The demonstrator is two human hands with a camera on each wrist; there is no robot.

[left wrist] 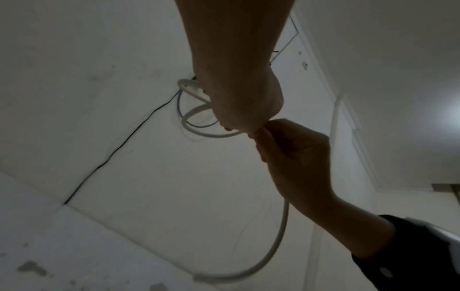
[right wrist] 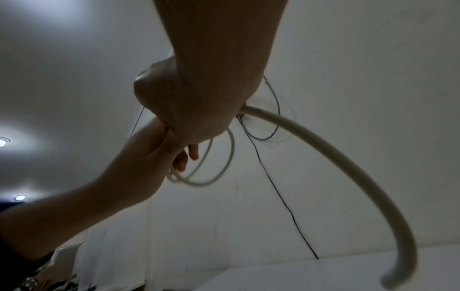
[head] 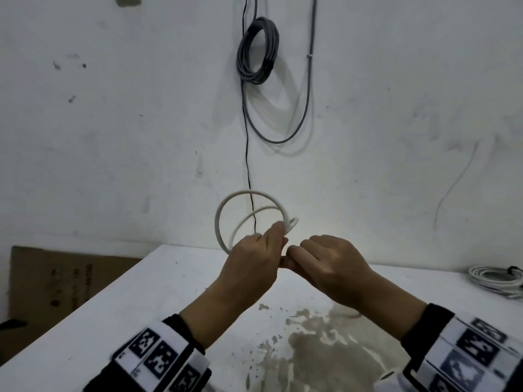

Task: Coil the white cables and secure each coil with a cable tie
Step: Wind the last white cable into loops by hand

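Note:
Above the white table (head: 141, 292), my left hand (head: 254, 250) grips a white cable coil (head: 223, 213) of a few loops, which stands upright in front of the wall. My right hand (head: 325, 258) touches the left, its fingers curled round the loose length of the same cable. That loose length (right wrist: 348, 167) leaves the right fist and curves down to a free end. In the left wrist view the coil (left wrist: 196, 110) sits beyond my left hand (left wrist: 239, 102), and the loose length (left wrist: 278, 240) hangs under my right hand (left wrist: 293, 149). No cable tie is visible.
A bundle of white coiled cables (head: 495, 280) lies at the table's right edge. A grey cable coil (head: 257, 50) and a thin black wire (head: 246, 154) hang on the wall behind. Cardboard (head: 56, 281) leans left of the table. Worn patches (head: 311, 343) mark the tabletop near me.

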